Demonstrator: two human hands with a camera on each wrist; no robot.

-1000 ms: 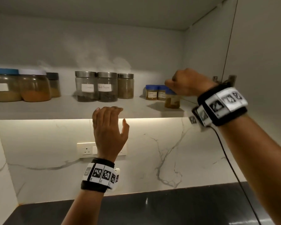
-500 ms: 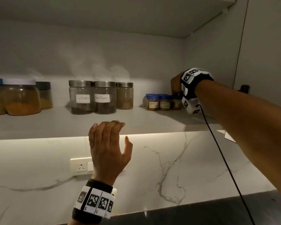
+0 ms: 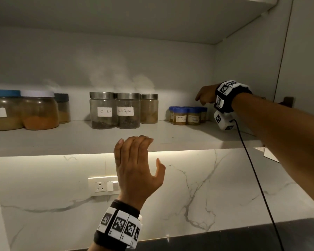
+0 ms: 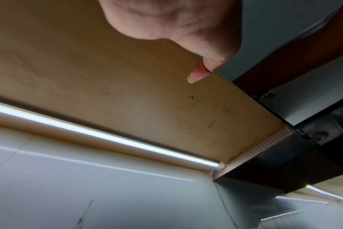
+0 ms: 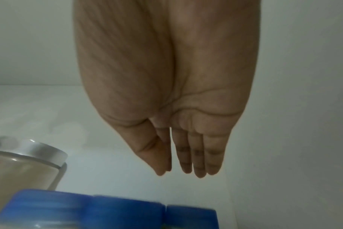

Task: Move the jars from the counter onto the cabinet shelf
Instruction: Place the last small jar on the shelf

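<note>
Several small blue-lidded jars (image 3: 187, 115) stand in a cluster at the right end of the white cabinet shelf (image 3: 80, 140). My right hand (image 3: 202, 98) hovers just above and behind them with its fingers straight and nothing in it. The right wrist view shows those fingers (image 5: 184, 167) extended over the blue lids (image 5: 116, 212). Lower down, my left hand (image 3: 143, 153) is open, its fingertips on the shelf's front edge. In the left wrist view its thumb (image 4: 198, 72) lies against the shelf's underside (image 4: 108, 77).
Three steel-lidded jars (image 3: 123, 110) stand mid-shelf, and larger jars (image 3: 38, 111) at the left. The cabinet side wall (image 3: 243, 60) closes the right end. A wall socket (image 3: 103, 185) sits on the marble backsplash above the dark counter (image 3: 225, 236). A black cable (image 3: 252, 169) hangs from my right wrist.
My right hand carried a small blue-lidded jar to the back right of the shelf, set it among the others, let go and rose. The left hand stayed at the shelf edge.
</note>
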